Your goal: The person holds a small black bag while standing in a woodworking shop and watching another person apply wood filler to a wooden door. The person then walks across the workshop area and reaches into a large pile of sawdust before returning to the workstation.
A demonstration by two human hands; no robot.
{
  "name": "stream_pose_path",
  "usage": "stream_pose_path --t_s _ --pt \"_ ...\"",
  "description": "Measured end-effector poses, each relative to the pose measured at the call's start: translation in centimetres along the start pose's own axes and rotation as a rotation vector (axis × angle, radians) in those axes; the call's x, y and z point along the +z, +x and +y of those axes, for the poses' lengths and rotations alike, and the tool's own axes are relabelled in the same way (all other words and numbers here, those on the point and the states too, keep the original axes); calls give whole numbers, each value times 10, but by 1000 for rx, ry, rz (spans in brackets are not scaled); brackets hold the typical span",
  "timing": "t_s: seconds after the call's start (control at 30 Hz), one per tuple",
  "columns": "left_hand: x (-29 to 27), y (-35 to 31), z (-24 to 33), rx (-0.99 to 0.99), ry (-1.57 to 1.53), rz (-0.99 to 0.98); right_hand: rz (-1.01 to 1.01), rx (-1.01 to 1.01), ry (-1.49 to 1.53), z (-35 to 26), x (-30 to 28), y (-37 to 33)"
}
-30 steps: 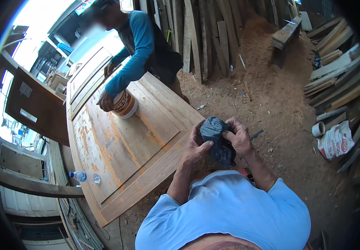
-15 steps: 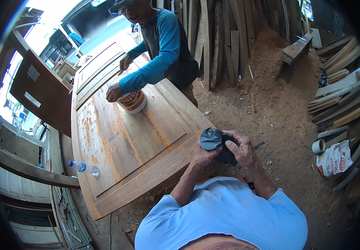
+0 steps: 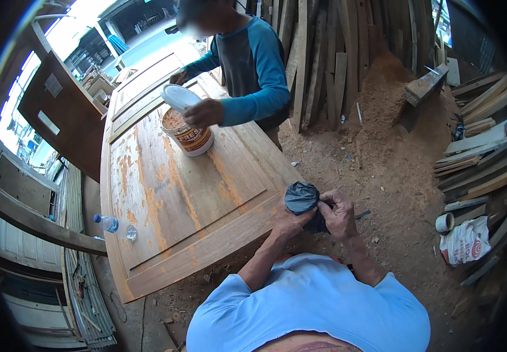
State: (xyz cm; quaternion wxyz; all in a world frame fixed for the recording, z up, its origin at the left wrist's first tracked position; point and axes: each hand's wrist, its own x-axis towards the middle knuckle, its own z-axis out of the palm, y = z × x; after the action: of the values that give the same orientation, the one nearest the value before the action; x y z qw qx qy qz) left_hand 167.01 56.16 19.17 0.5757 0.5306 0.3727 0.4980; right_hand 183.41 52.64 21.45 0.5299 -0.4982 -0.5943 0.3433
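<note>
Two hands meet just right of the frame's centre on a dark, crumpled plastic bag (image 3: 302,198): the left hand (image 3: 288,222) cups it from below with fingers curled against its wrinkled skin, and the right hand (image 3: 340,212) pinches its folded edge between thumb and fingertips. The bag is glossy, soft and bunched into a lump, held just off the near right corner of a wooden door (image 3: 177,193) that lies flat and fills the left half of the frame. The door has raised rectangular panels, pale wood streaked with orange-brown filler. At the upper centre another person in a teal-sleeved shirt (image 3: 253,70) holds a round white lid (image 3: 180,97) over a tub (image 3: 190,134) of brownish paste standing on the door. Compared with half a second ago, the lid is now lifted off the tub, which then was covered by the person's hands, and the bag sits lower and nearer the door's edge. A small clear water bottle (image 3: 106,222) lies at the door's left edge. Loose sawdust ground (image 3: 382,158) spreads open to the right of the hands, bounded by stacked planks (image 3: 476,158) at the right rim and upright boards (image 3: 335,53) along the top.
</note>
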Motion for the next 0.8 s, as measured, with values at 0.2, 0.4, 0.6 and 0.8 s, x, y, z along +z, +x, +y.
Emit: stream_pose_path --t_s 0.2,0.4,0.6,0.8 --pt "0 4 -6 20 -13 65 -79 -237 -221 -5 3 3" --pt "-2 2 -24 30 -137 21 -230 -140 -31 -11 0 5" --pt "-16 7 -28 -57 -223 -139 -331 -93 6 -4 -7 10" --pt "-6 3 -20 -53 -217 -119 -374 -85 -63 11 -13 5"
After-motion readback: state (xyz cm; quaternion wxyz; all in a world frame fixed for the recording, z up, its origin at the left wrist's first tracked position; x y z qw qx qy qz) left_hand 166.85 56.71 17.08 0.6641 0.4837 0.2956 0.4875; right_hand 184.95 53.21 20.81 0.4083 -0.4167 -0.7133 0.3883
